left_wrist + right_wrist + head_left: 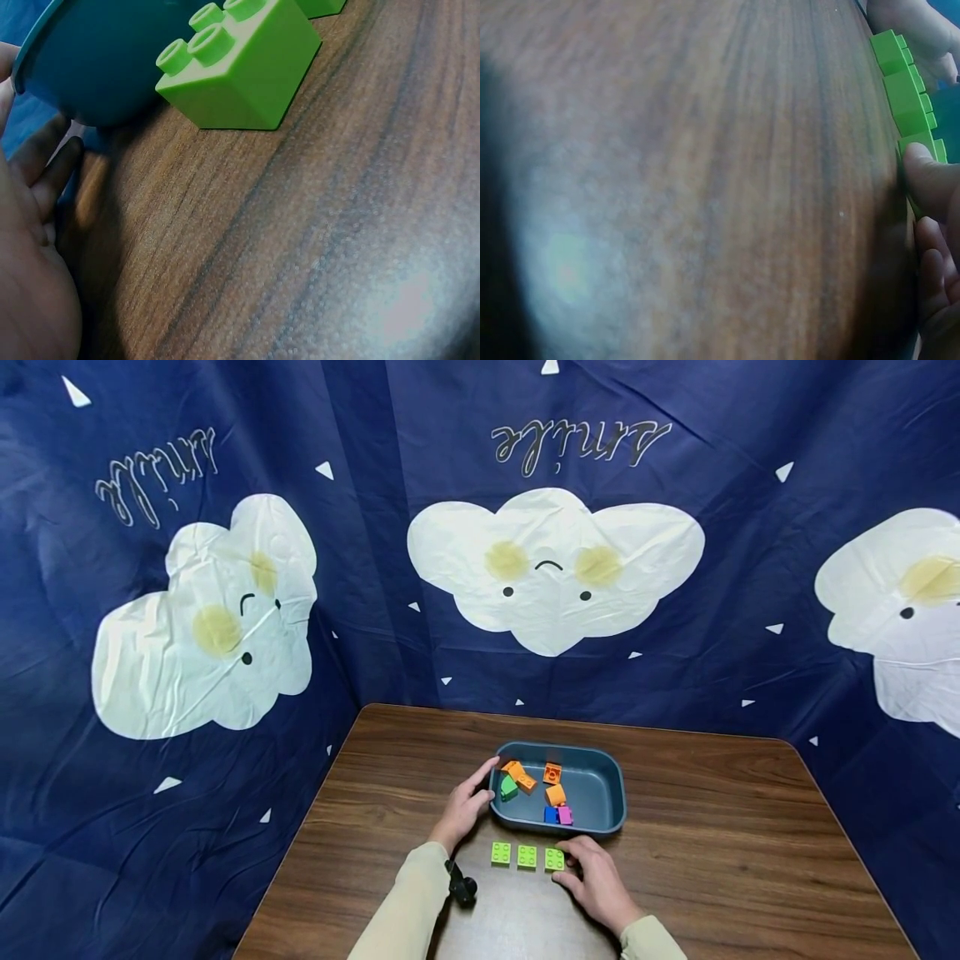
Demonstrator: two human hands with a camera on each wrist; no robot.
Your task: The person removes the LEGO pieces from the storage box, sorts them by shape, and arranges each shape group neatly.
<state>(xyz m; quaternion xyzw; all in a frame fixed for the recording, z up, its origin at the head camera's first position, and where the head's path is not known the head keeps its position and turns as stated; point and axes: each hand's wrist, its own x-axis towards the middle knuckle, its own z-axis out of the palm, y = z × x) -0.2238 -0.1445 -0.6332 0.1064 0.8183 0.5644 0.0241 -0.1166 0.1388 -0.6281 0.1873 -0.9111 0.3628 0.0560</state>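
Observation:
Three lime-green toy bricks stand in a row on the table: a left brick (pixel 501 853), a middle brick (pixel 527 857) and a right brick (pixel 553 859). My right hand (pixel 594 877) pinches the right brick, thumb at its near side and fingers at its far side. In the right wrist view the thumb (pixel 922 169) lies against that brick. Behind the row is a dark blue-grey bin (pixel 611 814). My left hand (pixel 463 810) touches the bin's left side with its fingers extended. The left wrist view shows its fingers (pixel 56 161) by the bin's wall.
Inside the bin lie several orange bricks (pixel 556 794), a green brick (pixel 509 788), a blue brick (pixel 551 814) and a pink brick (pixel 566 815). A wooden table (pixel 712 827) bears everything. A dark blue cloth (pixel 360 568) with clouds hangs around it.

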